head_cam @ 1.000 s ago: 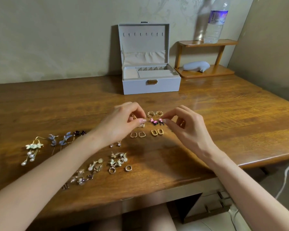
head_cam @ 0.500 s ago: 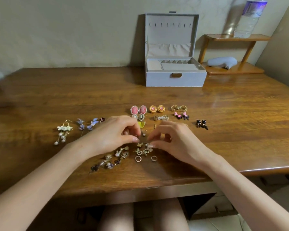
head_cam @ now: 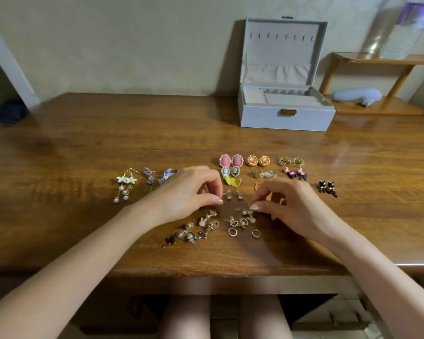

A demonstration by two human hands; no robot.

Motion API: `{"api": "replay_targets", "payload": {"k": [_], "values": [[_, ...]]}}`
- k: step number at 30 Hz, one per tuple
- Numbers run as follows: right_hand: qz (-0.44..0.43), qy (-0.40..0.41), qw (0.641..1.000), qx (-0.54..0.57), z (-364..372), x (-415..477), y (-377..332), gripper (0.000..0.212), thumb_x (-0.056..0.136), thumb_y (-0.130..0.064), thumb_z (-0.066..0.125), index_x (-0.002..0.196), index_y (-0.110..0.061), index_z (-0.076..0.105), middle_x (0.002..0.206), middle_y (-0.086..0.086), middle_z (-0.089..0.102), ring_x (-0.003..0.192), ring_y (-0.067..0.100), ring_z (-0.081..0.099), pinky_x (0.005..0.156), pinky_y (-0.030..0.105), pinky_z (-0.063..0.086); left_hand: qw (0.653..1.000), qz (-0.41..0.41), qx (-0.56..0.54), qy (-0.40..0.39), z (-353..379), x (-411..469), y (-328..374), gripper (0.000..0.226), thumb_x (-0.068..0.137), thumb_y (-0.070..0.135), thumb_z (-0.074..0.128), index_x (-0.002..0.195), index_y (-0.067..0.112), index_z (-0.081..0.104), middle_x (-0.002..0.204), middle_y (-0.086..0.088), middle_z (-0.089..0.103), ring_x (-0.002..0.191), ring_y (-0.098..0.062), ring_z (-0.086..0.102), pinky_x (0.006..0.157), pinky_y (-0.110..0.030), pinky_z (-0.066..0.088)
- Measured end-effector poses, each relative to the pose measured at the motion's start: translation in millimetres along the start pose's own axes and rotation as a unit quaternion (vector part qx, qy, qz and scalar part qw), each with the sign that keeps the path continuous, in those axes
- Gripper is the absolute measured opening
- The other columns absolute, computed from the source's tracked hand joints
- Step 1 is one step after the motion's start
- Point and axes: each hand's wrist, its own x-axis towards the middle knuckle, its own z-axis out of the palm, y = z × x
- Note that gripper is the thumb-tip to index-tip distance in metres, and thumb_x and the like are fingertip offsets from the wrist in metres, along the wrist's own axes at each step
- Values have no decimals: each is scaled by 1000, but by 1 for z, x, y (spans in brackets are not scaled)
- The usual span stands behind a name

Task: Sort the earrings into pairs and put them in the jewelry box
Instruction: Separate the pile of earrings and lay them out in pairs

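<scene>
A glossy wooden table (head_cam: 108, 143) meets a beige wall (head_cam: 132, 45); a small shelf (head_cam: 389, 111) stands beyond the right hand (head_cam: 296, 209).

no legible text anywhere, purple bottle label (head_cam: 417, 13) perhaps printed, too blurred to read

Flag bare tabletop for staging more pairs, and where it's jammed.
Free: the wide strip between the jewelry box and the pink oval earrings row; left of the pearl drop earrings; right of the black cat earrings. Jammed: the loose pile between and below the left hand and right hand.
</scene>
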Motion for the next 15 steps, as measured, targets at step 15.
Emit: {"api": "replay_targets", "payload": {"k": [15], "values": [[31, 4, 1000, 3, -2, 1, 5, 11, 76, -16, 74, 71, -19, 65, 71, -11, 59, 57, 7, 55, 51, 14, 44, 1000, -17, -17, -4, -12, -15, -13, 5, 84, 24, 65, 84, 26, 61, 86, 14, 61, 73, 9, 51, 63, -5, 37]]}}
